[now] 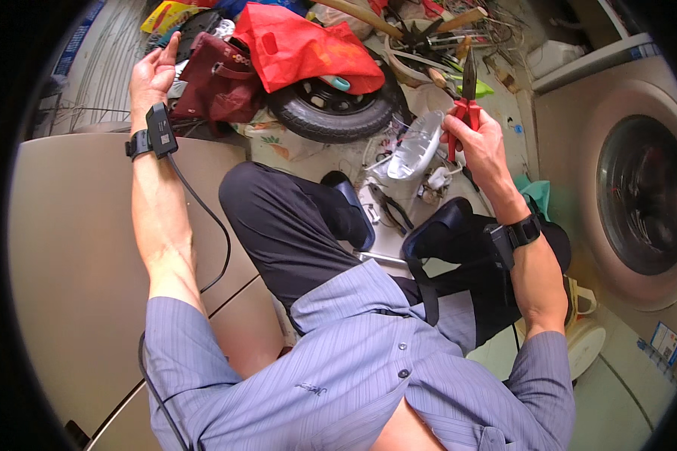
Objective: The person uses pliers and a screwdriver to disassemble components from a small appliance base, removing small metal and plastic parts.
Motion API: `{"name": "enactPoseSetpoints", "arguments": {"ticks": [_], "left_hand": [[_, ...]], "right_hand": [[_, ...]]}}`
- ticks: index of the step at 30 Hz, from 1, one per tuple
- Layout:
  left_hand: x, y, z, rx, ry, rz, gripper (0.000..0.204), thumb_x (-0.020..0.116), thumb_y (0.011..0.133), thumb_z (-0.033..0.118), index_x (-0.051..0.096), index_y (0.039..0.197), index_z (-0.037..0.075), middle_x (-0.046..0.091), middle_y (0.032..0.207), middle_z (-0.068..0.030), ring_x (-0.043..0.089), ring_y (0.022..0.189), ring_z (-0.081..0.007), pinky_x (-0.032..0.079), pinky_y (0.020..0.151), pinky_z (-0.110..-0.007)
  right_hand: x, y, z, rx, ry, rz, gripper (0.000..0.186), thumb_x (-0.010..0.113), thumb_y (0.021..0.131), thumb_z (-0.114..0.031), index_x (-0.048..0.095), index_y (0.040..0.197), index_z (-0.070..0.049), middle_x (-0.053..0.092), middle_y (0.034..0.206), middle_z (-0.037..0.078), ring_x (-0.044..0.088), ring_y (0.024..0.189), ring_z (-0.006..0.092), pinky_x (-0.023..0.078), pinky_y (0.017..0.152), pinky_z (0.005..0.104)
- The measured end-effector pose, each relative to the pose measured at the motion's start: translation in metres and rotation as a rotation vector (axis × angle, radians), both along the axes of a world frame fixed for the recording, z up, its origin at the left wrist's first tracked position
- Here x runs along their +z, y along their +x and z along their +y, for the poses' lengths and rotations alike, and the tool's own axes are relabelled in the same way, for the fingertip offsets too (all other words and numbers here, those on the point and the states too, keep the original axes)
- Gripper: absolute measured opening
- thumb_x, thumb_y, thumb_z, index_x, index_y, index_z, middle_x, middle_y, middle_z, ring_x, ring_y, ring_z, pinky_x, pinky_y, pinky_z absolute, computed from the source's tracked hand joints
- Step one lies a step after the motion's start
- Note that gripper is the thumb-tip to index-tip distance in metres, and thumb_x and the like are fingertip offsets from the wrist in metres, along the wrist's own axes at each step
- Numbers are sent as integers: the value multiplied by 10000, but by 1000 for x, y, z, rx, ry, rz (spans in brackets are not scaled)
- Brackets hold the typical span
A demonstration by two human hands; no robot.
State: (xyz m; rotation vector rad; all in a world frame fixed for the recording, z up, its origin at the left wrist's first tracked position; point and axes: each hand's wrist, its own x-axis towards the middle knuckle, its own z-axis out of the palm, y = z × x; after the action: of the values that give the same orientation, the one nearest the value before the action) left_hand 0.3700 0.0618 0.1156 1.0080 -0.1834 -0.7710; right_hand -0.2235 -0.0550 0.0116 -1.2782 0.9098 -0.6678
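- Pliers [467, 101] with red grips: raised above the floor clutter, clamped in the right hand [483, 146] by the handles (their best hold), steel nose up; likely stiff, fairly heavy.
- Silvery lamp housing [417, 144] just beside them, probably light and fragile.
- Left hand [152, 74] open, empty, near a maroon bag [220, 81].

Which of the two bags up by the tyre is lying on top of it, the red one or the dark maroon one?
The bright red bag: it drapes over the tyre. The maroon bag sits beside the tyre's left, near the open left hand.
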Motion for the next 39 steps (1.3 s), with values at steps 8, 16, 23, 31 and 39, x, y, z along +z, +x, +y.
{"name": "enactPoseSetpoints", "arguments": {"ticks": [8,16,23,31,39], "left_hand": [[-102,-222,-69,-759,292,-128,347,577,1002,241,614,1243,-6,703,1174,-154,718,991,-221,596,789,-294],[-341,-356,-32,-1058,953,-735,215,608,793,188,763,840,46,728,781,-174,727,707,-257,582,735,-374],[-410,-388,2,-692,961,-1158,255,548,857,150,721,1016,51,689,981,-272,662,953,-455,528,861,-519],[-419,-406,-13,-792,1174,-1020,369,636,825,267,669,1099,23,676,1041,-282,634,1022,-468,495,892,-539],[-441,-405,-16,-702,1197,-856,229,707,737,233,703,897,70,715,895,-169,684,871,-364,525,765,-441]], "right_hand": [[-8,-25,-6,-62,11,95,171,673,917,-149,631,1006,-9,657,803,36,637,690,112,504,592,261],[-7,-27,-5,-5,69,174,179,671,917,-154,632,1014,-8,646,769,26,610,652,91,481,559,251],[-8,-43,-6,-47,75,220,188,678,909,-138,632,1033,-4,647,812,26,628,690,93,481,580,244],[-13,-49,-1,-56,149,234,149,662,930,-102,627,1034,-2,626,776,1,594,718,78,474,648,241],[-20,-48,-2,-24,106,313,167,663,929,-107,625,1048,4,634,804,4,595,719,80,488,668,251]]}}
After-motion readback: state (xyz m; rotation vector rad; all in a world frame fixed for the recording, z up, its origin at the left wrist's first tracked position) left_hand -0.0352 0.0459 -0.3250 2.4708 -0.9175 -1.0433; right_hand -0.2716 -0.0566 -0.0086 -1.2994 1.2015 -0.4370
